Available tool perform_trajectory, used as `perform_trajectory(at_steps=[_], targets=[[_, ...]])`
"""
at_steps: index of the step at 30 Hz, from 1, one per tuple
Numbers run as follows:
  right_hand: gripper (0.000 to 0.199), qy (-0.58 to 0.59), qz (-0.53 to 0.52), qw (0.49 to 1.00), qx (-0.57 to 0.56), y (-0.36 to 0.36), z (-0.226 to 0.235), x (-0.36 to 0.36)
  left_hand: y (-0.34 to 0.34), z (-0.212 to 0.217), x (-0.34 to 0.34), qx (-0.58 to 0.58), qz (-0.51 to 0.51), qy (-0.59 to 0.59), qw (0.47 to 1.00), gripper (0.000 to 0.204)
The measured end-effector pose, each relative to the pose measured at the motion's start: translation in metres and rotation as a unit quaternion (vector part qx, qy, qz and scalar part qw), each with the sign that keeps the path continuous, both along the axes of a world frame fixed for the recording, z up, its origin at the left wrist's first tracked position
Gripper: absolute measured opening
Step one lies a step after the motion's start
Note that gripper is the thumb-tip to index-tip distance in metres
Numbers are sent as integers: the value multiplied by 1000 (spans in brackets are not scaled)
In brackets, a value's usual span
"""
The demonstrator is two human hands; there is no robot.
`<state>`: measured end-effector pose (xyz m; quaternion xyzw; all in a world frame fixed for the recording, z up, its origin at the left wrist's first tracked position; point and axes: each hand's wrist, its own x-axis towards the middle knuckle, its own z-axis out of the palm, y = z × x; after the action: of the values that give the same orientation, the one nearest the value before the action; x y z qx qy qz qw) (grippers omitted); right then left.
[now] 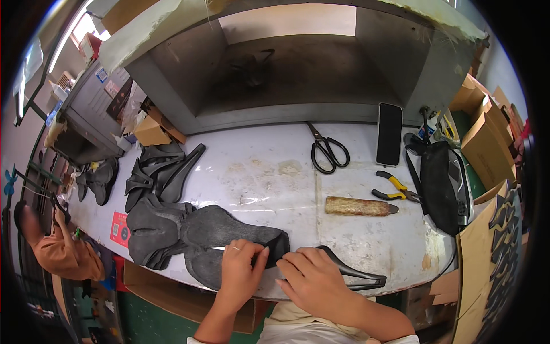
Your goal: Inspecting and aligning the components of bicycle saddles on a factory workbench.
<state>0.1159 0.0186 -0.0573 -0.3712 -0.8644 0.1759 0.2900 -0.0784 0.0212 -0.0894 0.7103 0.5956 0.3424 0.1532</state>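
Observation:
A dark grey, soft saddle-shaped cover [220,225] with a slit down its middle lies near the front edge of the table. My left hand [240,266] pinches its narrow black end, a ring on one finger. My right hand [314,281] is at the same narrow end, its fingers curled together at the edge; what they pinch is partly hidden. Beneath and beyond the right hand lies a glossy black saddle-shaped shell [361,278], partly covered by it. A stack of similar dark grey covers [152,232] rests against the wide end of the worked piece.
Glossy black shells [166,172] are piled at the left. Scissors [327,155], a phone [389,135], pliers [395,186], a worn wooden-looking stick [358,206] and a black pouch [438,186] lie across the table. A grey metal booth [229,120] stands behind. Another person [69,252] works at far left.

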Motion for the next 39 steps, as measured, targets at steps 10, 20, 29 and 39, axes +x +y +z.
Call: perform_trajectory(at_steps=[10,20,29,39], targets=[[48,-150,12,987,51,2,-14,-18,5,0,-11,1,5,38,999,8],[51,-159,33,986,21,4,-9,-14,-90,-14,-192,326,294,-598,671,27],[49,-136,14,990,40,6,-18,-25,-196,55,-230,266,428,-306,808,26],[37,83,68,994,-23,-58,1,-3,-165,36,-27,-165,17,-35,985,10]])
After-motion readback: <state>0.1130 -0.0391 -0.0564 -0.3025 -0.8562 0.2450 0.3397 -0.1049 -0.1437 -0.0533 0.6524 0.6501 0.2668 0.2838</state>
